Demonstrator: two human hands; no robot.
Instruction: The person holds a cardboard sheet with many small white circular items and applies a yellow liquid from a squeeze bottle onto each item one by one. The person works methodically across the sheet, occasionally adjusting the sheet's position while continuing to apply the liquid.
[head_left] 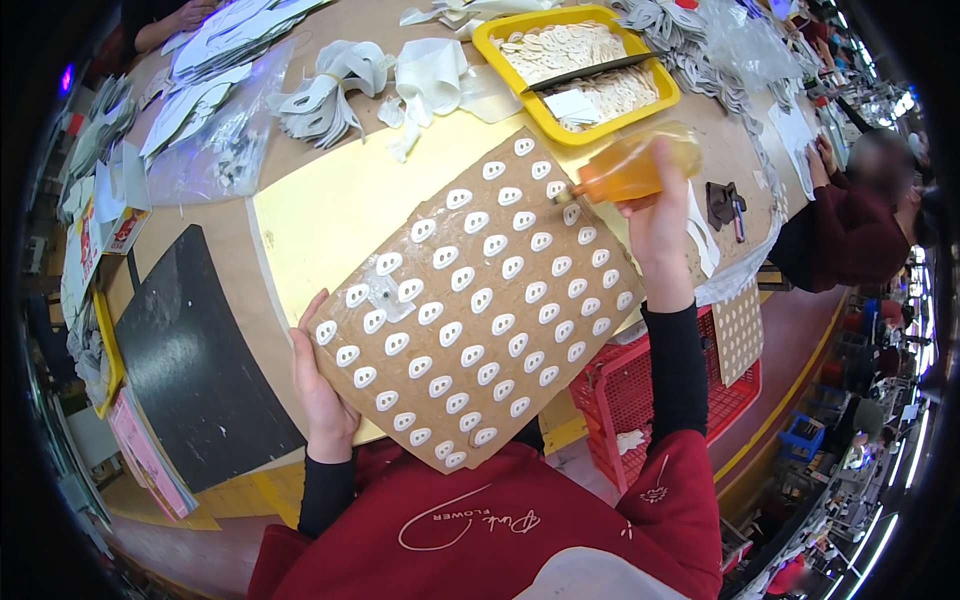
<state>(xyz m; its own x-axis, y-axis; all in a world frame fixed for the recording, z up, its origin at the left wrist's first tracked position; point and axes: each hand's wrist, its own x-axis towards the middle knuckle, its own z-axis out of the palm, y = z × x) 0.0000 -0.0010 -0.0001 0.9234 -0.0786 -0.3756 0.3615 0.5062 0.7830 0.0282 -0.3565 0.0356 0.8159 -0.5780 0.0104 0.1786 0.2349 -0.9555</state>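
A brown cardboard sheet (548, 318) lies tilted before me, dotted with rows of small white oval pieces, each with two dark holes. My left hand (325, 385) grips its left edge, the thumb over the top side. In my right hand (660, 225) is a squeeze bottle (640, 165) of clear plastic with amber liquid inside. The bottle is tipped over, its narrow nozzle pointing at the white pieces near the sheet's upper right edge. A scrap of clear film (390, 297) sits on the sheet's left part.
Beyond the sheet stands a yellow tray (490, 45) of small white pieces, split by a dark bar. Grey cut-outs (325, 95) lie in bundles. At left is a black board (205, 360); at lower right, a red crate (600, 400). A co-worker (850, 220) sits at right.
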